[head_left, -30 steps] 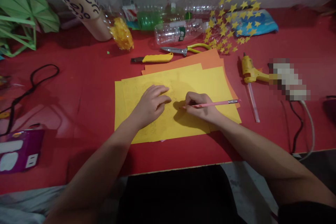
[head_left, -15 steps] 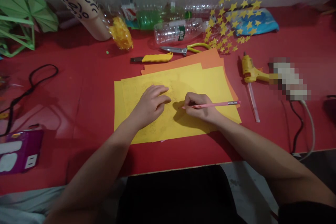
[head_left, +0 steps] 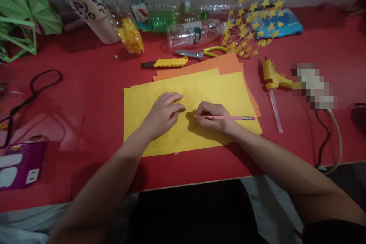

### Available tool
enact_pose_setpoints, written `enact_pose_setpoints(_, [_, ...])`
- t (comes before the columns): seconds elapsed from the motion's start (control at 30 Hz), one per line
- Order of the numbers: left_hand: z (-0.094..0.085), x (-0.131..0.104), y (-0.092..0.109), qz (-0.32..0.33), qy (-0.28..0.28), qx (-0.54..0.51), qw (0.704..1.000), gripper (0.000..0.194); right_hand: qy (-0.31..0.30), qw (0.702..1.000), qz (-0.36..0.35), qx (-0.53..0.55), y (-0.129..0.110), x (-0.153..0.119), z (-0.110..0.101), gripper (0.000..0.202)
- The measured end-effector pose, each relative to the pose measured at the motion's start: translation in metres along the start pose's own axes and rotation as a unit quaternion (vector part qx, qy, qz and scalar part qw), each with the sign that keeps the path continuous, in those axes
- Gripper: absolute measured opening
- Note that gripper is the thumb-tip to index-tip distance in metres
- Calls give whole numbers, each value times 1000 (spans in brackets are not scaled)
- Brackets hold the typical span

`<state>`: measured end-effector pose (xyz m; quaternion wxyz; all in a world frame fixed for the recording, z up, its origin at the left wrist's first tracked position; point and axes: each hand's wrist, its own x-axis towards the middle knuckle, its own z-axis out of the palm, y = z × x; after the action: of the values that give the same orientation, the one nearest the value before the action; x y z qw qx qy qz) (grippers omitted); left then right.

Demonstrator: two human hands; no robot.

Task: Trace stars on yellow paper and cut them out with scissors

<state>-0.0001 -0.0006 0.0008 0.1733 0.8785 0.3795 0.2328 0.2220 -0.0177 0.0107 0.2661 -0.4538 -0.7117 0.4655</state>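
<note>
Yellow sheets [head_left: 228,87] lie overlapping on the red table, with faint pencil marks on the left part and orange sheets [head_left: 197,68] under their far edge. My left hand [head_left: 165,115] rests on the yellow paper, fingers apart and holding nothing. Closed around a pink pencil [head_left: 237,117], my right hand [head_left: 214,117] lies on the paper to the right of it. The pencil's tip points left and meets the paper close to its own shadow; its eraser end points right.
Beyond the paper lie a yellow cutter [head_left: 170,62], scissors [head_left: 190,53], clear bottles [head_left: 183,35] and yellow stars [head_left: 243,27]. A glue gun [head_left: 270,74] sits at the right. On the left are a black cord [head_left: 33,93], purple box [head_left: 38,160] and white tumbler [head_left: 100,23].
My right hand has shifted slightly left, and the pencil has tilted so that its eraser end sits lower and further left. My left hand has stayed in place.
</note>
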Motion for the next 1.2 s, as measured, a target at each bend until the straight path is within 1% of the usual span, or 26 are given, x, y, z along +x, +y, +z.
enact_pose_setpoints(0.3, [-1,1,1,-9,-3,-3,1000,25,-2,999,19,-34,-8,-1,0,13])
enact_pose_setpoints(0.57, [0,0,0,-3,-2,1,1000,25,-7,999,17,-27,-8,-1,1,14])
enact_pose_setpoints(0.8, [-1,0,0,-6,-4,-2,1000,25,20,999,10,-29,-8,-2,3,14])
enact_pose_setpoints(0.93, [0,0,-1,7,2,4,1000,26,28,1000,7,-12,-9,-2,2,14])
enact_pose_setpoints(1.03, [0,0,-1,15,8,9,1000,26,41,999,10,-16,-7,-3,3,13])
enact_pose_setpoints(1.2, [0,0,-1,9,1,9,1000,25,70,997,10,-32,-2,-4,6,13])
